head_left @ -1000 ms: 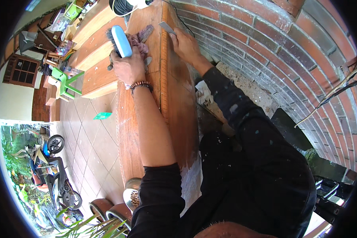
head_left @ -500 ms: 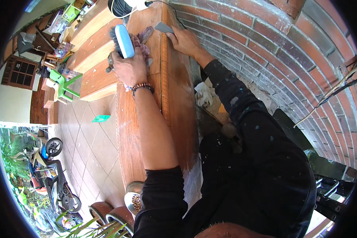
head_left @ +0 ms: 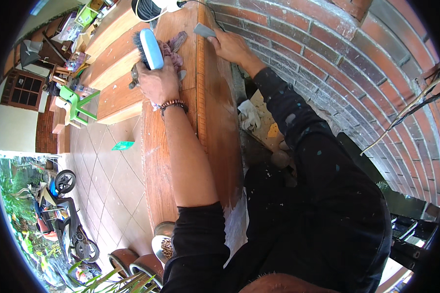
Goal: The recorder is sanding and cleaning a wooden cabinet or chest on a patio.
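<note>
Colourful packages (head_left: 76, 27) clutter the far shelf (head_left: 58, 49).

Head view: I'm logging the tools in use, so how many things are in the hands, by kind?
Blue-backed brush with dark bristles, in the left hand: 1
Purplish crumpled rag, under the left hand: 1
Grey flat sanding piece, at the right hand: 1
Total: 3

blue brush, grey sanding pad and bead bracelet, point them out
blue brush (head_left: 150, 48), head view, on its blue back
sanding pad (head_left: 204, 31), head view, on its grey top face
bracelet (head_left: 172, 104), head view, on the beads across the left wrist
</note>
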The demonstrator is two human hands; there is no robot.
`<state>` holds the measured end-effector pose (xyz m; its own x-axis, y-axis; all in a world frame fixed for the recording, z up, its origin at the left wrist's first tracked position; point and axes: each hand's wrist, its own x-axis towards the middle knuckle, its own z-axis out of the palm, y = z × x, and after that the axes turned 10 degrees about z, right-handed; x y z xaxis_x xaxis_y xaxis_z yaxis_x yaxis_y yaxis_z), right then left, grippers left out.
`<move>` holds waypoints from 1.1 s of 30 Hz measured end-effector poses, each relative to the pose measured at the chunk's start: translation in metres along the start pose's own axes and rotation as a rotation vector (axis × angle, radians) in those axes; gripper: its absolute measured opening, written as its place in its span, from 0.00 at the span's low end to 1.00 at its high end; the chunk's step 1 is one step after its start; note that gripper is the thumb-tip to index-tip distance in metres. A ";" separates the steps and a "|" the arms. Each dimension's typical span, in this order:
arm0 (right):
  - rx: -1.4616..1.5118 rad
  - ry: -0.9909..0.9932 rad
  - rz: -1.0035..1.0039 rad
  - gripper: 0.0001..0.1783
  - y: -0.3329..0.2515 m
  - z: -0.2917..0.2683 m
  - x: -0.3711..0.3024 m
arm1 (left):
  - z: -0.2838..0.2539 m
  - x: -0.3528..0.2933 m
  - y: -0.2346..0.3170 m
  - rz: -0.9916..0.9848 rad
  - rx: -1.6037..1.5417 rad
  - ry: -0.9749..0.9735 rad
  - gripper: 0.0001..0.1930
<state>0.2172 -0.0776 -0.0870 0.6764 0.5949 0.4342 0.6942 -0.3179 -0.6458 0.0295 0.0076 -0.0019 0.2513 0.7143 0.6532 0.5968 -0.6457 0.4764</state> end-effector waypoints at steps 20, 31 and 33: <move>-0.043 -0.035 -0.069 0.15 -0.002 -0.002 0.007 | -0.001 -0.003 -0.003 0.056 -0.083 0.012 0.29; 0.003 -0.117 -0.013 0.18 0.000 -0.013 -0.009 | 0.006 0.000 -0.009 0.098 -0.042 0.027 0.25; -0.022 -0.096 0.030 0.19 0.009 -0.023 -0.015 | 0.005 -0.003 -0.005 0.066 -0.044 -0.014 0.27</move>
<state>0.2189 -0.1061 -0.0852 0.6707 0.6528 0.3521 0.6801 -0.3517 -0.6433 0.0295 0.0104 -0.0092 0.2997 0.6728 0.6764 0.5447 -0.7027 0.4577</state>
